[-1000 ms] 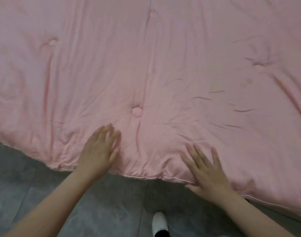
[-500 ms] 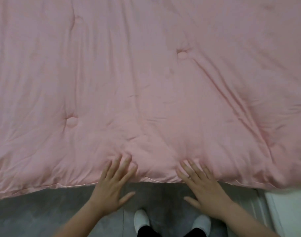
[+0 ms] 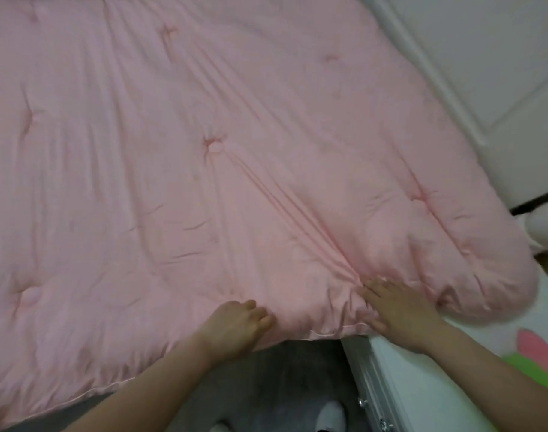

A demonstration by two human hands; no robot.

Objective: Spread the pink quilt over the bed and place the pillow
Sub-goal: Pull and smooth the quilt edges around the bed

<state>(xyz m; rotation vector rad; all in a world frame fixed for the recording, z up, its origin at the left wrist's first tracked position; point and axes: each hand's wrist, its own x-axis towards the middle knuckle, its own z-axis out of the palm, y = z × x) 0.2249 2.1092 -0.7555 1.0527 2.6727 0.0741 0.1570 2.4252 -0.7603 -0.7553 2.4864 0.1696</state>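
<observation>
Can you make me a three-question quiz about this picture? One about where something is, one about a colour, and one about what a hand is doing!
1. Where are both hands?
A. at the quilt's near edge
B. in its middle
C. on the floor

2. What colour is the quilt?
A. blue
B. pink
C. green

3. What is the right hand doing?
A. lying flat on the quilt
B. making a fist in the air
C. holding a pillow

Answers: 1 A, the left hand and right hand touch the edge. 2 B, the quilt is pink. 3 A, its fingers lie straight.
</observation>
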